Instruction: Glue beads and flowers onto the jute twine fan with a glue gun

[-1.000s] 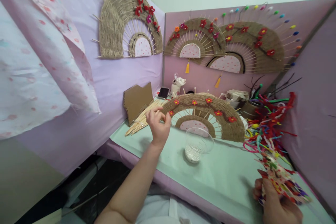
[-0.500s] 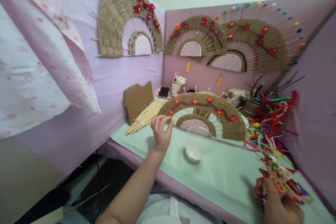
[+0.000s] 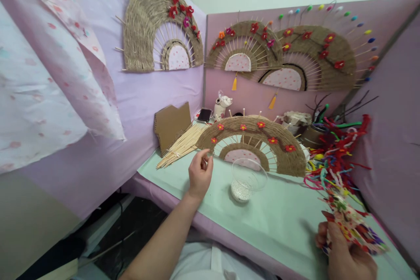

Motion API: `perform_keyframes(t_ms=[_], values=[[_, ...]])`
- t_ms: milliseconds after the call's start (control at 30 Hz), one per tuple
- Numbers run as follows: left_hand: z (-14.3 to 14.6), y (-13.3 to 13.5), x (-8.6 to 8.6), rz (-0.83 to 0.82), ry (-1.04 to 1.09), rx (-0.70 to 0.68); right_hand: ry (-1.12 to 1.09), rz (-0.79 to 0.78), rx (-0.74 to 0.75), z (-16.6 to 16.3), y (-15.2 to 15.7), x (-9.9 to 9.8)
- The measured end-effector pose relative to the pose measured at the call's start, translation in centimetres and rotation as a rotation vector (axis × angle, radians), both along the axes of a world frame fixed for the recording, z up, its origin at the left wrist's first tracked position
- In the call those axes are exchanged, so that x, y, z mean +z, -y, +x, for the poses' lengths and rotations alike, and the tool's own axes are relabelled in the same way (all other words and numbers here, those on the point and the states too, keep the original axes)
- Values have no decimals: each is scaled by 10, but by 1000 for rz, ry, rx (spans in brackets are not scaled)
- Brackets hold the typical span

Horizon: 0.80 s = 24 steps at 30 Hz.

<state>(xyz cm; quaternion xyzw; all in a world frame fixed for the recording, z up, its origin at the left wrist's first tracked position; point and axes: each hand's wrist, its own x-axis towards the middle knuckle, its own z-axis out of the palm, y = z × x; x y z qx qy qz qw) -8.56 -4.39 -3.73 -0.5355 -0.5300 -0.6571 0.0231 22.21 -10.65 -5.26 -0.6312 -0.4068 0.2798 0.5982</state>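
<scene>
A jute-wrapped fan (image 3: 252,138) with small red flowers stands on the pale green table (image 3: 278,218), leaning toward the back wall. My left hand (image 3: 200,173) hovers just below the fan's left end, fingers curled in a loose pinch; I cannot make out anything in them. My right hand (image 3: 344,256) at the lower right is closed on a small packet of colourful flower pieces (image 3: 356,227). A clear plastic cup (image 3: 246,179) with white beads in its bottom sits in front of the fan, to the right of my left hand.
A bundle of wooden sticks (image 3: 182,144) and a cardboard piece (image 3: 172,124) lie at the table's left back. Tangled coloured pipe cleaners (image 3: 337,153) pile up at the right. Finished fans hang on the purple walls. A phone (image 3: 204,115) and a figurine (image 3: 221,105) stand behind.
My left hand has come down from the fan's left rim to just below it and its fingers have drawn together. The right hand has stayed put with its packet.
</scene>
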Motion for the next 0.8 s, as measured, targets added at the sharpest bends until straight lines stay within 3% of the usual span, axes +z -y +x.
perform_keyframes(t_ms=[100, 200, 333, 467, 800], values=[[-21, -12, -2, -63, 62, 39, 20, 5, 0, 1, -1, -3], [-62, -31, 5, -167, 30, 215, 7, 0, -14, 2, -1, -6], [-102, -52, 7, -545, -263, 318, -6, -5, -9, 6, -2, -12], [-105, -61, -3, -776, -404, 391, 47, -15, -23, 9, -4, -17], [-100, -65, -10, -832, -548, 424, -14, 34, -14, 4, -4, -13]])
